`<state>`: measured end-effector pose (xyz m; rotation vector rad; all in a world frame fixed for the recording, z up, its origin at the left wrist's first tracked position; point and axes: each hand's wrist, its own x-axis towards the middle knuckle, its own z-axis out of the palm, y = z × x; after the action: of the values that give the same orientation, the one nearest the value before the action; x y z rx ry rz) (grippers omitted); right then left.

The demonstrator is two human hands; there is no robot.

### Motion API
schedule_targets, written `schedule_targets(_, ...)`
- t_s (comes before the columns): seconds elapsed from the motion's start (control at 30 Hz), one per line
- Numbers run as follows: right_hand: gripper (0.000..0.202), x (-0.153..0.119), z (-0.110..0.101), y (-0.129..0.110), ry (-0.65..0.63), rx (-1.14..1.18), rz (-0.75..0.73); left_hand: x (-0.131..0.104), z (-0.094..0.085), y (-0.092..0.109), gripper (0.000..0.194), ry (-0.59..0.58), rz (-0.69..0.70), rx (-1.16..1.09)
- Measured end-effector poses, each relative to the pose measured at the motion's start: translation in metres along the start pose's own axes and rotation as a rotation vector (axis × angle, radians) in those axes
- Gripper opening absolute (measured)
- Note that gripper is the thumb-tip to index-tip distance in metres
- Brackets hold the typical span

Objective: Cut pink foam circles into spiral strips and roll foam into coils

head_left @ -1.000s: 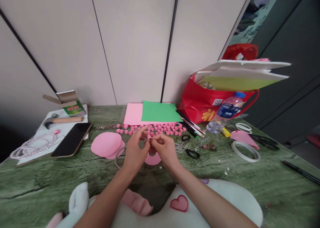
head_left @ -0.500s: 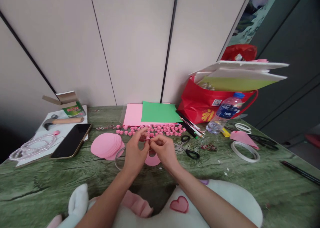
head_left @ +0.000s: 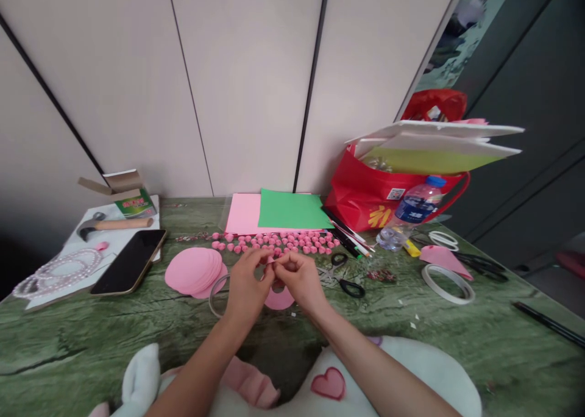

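My left hand (head_left: 247,283) and my right hand (head_left: 301,280) meet over the middle of the table, fingertips pinched together on a pink paper strip. Its curved, ring-like part (head_left: 280,300) hangs below my fingers; the pinched end is mostly hidden. Just beyond my hands lie rows of small pink rolled paper roses (head_left: 292,241). A stack of pink paper discs (head_left: 194,270) lies left of my left hand. Partly behind my left wrist is a roll of tape (head_left: 214,301). Black-handled scissors (head_left: 351,288) lie right of my right hand.
Pink and green paper sheets (head_left: 295,208) lie at the back. On the left are a phone (head_left: 130,261), a hammer (head_left: 114,224) and beads (head_left: 59,274). A red bag (head_left: 351,188), a water bottle (head_left: 411,213) and white tape (head_left: 448,284) stand right. A plush pillow (head_left: 411,374) is in front.
The view has tilted up slightly, so things sit lower in the picture. My fingers have shifted a little around the pink paper strip, which now shows less between them.
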<state>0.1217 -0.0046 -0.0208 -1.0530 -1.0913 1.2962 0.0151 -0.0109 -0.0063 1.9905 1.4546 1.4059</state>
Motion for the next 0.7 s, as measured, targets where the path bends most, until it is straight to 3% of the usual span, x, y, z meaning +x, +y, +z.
schedule_targets(0.13, 0.012, 0.0031, -0.0002, 0.0046, -0.005, 0.074, 0.051, -0.0009, 0.0031, -0.0034, 0.018, 0.002, -0.124, -0.117)
schedule_targets(0.23, 0.012, 0.0049, -0.0015, 0.0071, 0.017, 0.054, 0.032, -0.0013, 0.0055, -0.0069, 0.025, -0.014, -0.153, -0.140)
schedule_targets(0.33, 0.010, 0.0063, -0.0039, 0.0094, 0.019, 0.019, 0.017, -0.0009, 0.0057, -0.0081, 0.032, -0.037, -0.092, -0.071)
schedule_targets(0.57, 0.007, 0.0064, -0.0070, 0.0099, 0.013, -0.067, -0.099, 0.0009, 0.0009, -0.0072, 0.020, -0.053, 0.032, 0.078)
schedule_targets(0.7, 0.007, 0.0070, -0.0066, 0.0109, 0.014, -0.028, -0.021, 0.0015, 0.0004, -0.0092, 0.023, -0.112, 0.105, 0.117)
